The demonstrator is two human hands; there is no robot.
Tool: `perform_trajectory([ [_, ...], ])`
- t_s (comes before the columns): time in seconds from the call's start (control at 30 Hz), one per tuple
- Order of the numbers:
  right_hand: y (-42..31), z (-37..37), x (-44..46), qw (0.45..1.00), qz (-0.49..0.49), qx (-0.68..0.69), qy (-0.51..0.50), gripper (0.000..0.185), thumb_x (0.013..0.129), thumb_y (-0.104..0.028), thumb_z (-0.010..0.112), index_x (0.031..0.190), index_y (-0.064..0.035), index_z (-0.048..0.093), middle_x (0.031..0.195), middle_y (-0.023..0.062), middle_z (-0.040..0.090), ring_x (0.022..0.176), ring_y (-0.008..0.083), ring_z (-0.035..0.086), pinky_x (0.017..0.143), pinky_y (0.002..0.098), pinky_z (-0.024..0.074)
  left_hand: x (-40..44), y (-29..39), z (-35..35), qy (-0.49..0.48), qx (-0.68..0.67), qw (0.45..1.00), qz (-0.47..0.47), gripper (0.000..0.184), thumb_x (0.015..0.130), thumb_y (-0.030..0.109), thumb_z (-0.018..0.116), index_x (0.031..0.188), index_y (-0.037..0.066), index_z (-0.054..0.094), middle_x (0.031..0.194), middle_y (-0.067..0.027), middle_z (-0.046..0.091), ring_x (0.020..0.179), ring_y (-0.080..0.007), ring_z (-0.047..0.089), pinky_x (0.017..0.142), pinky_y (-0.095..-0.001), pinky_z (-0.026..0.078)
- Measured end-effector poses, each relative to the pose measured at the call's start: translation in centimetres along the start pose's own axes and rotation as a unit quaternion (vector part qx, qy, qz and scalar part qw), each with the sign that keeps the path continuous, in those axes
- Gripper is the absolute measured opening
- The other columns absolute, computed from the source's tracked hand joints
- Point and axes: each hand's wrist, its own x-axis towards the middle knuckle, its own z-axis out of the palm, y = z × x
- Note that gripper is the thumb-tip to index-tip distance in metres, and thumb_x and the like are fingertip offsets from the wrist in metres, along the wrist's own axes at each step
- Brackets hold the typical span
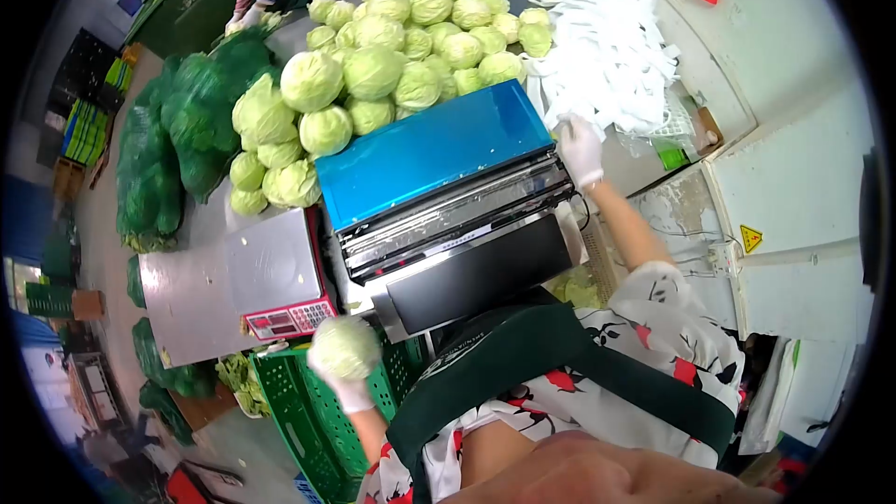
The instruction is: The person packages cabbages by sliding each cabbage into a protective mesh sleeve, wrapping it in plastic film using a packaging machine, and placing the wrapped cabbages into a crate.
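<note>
With the blue-topped machine [434, 154] being taken as the clock's centre, a cabbage [345, 345] is being held at 7 o'clock, near the red-edged scale [280, 266] and seemingly above the green crate [283, 403]. It is being clasped by the gloved left hand [350, 394], with the palm being set beneath and the fingers being wrapped along the outer side; a round head is probably being cradled this way so that rolling is being prevented.

At 2 o'clock, the gloved right hand [581, 151] is being extended past the machine's end, at the near edge of a heap of white strips [602, 47]. Whether its fingers are being pinched together on a strip or held apart cannot be told.

The heap is being spread between 1 and 2 o'clock, presumably because easy reach is being given to the right arm there. From 11 to 12 o'clock, a cabbage pile [381, 33] is being supported behind the machine, the heads being propped against one another, likely so that they are being stopped from tumbling. At 8 o'clock, the scale is being borne by the metal counter [177, 303]. Between 9 and 10 o'clock, green net sacks [201, 121] are being grouped together.
</note>
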Motion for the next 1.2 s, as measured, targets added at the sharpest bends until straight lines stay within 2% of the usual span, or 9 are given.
perform_trajectory([
  [0.33, 17.9, 10.3, 5.2, 0.857, -0.334, -0.347, -0.184, 0.039, 0.083, -0.011, 0.057, 0.122, -0.0101, 0.061, 0.129, 0.0145, 0.057, 0.120, 0.0314, 0.052, 0.101, 0.0437, 0.0425, -2.3, 3.0, -14.6, 0.414, 0.205, 0.873, -0.157, 0.079, 0.091, 0.067, 0.048, 0.147, 0.011, 0.044, 0.144, -0.0128, 0.050, 0.127, -0.0330, 0.050, 0.104, -0.0550, 0.041],
  [0.4, 19.5, 11.4, 6.0, 0.854, -0.340, -0.318, -0.232, 0.040, 0.083, -0.011, 0.057, 0.123, -0.0084, 0.059, 0.127, 0.0164, 0.058, 0.115, 0.0329, 0.055, 0.099, 0.0449, 0.0431, -0.3, 2.5, -16.8, 0.222, 0.262, 0.939, -0.007, 0.072, 0.096, 0.050, 0.054, 0.147, 0.001, 0.040, 0.147, -0.0144, 0.047, 0.128, -0.0304, 0.050, 0.109, -0.0430, 0.038],
  [0.63, 10.5, 3.0, 16.2, 0.945, -0.199, -0.237, 0.109, 0.023, 0.088, -0.008, 0.062, 0.111, -0.0050, 0.066, 0.102, 0.0154, 0.067, 0.092, 0.0302, 0.063, 0.080, 0.0384, 0.0523, 6.8, 0.1, 9.9, 0.078, 0.572, 0.754, 0.314, 0.040, 0.100, 0.007, 0.054, 0.137, -0.006, 0.051, 0.129, -0.0160, 0.062, 0.117, -0.0224, 0.059, 0.104, -0.0335, 0.043],
  [0.73, -1.1, -3.6, 18.1, 0.963, -0.068, 0.133, 0.225, 0.024, 0.093, -0.008, 0.068, 0.116, -0.0045, 0.065, 0.102, 0.0071, 0.067, 0.091, 0.0152, 0.065, 0.076, 0.0282, 0.0526, 7.4, -2.7, 20.5, -0.068, 0.486, 0.828, 0.271, 0.033, 0.100, 0.003, 0.051, 0.131, -0.005, 0.058, 0.123, -0.0152, 0.065, 0.115, -0.0200, 0.062, 0.102, -0.0319, 0.046],
  [0.87, -9.5, -6.2, 15.1, 0.762, 0.187, 0.619, 0.011, 0.021, 0.096, -0.008, 0.064, 0.117, -0.0042, 0.063, 0.104, 0.0041, 0.065, 0.084, 0.0115, 0.063, 0.071, 0.0249, 0.0518, 7.2, -5.7, 29.9, -0.238, 0.405, 0.863, 0.186, 0.034, 0.101, 0.011, 0.053, 0.131, -0.004, 0.058, 0.120, -0.0152, 0.067, 0.112, -0.0211, 0.064, 0.100, -0.0329, 0.048],
  [0.97, -13.1, -3.4, 9.6, 0.782, 0.276, 0.480, -0.287, 0.018, 0.096, -0.011, 0.063, 0.113, -0.0034, 0.065, 0.110, 0.0064, 0.063, 0.091, 0.0135, 0.062, 0.078, 0.0262, 0.0523, 7.0, -9.0, 33.2, -0.345, 0.334, 0.866, 0.138, 0.051, 0.096, 0.010, 0.062, 0.144, 0.002, 0.047, 0.136, -0.0150, 0.060, 0.126, -0.0198, 0.056, 0.104, -0.0318, 0.045],
  [1.0, -11.3, 0.6, 6.5, 0.658, 0.228, 0.655, -0.293, 0.018, 0.095, -0.012, 0.066, 0.109, -0.0023, 0.066, 0.110, 0.0077, 0.063, 0.091, 0.0144, 0.062, 0.079, 0.0273, 0.0526, 6.5, -9.5, 33.8, -0.377, 0.338, 0.845, 0.173, 0.061, 0.094, 0.012, 0.064, 0.150, 0.004, 0.039, 0.144, -0.0162, 0.053, 0.135, -0.0213, 0.047, 0.110, -0.0342, 0.039],
  [1.1, -16.9, 1.8, 2.3, 0.849, -0.015, 0.494, -0.188, 0.013, 0.088, -0.005, 0.069, 0.099, 0.0026, 0.065, 0.107, 0.0108, 0.063, 0.091, 0.0165, 0.062, 0.082, 0.0299, 0.0528, 6.2, -11.2, 32.9, -0.386, 0.275, 0.861, 0.183, 0.060, 0.094, 0.014, 0.066, 0.148, 0.004, 0.042, 0.142, -0.0150, 0.054, 0.136, -0.0221, 0.046, 0.114, -0.0368, 0.032],
  [1.2, -18.2, 1.2, 1.8, 0.831, 0.004, 0.530, -0.169, 0.007, 0.090, 0.002, 0.062, 0.096, 0.0016, 0.065, 0.112, 0.0112, 0.062, 0.098, 0.0192, 0.061, 0.088, 0.0316, 0.0502, 5.4, -9.7, 31.3, -0.343, 0.281, 0.890, 0.105, 0.050, 0.096, 0.015, 0.065, 0.140, -0.001, 0.049, 0.138, -0.0117, 0.057, 0.130, -0.0214, 0.050, 0.114, -0.0346, 0.033],
])
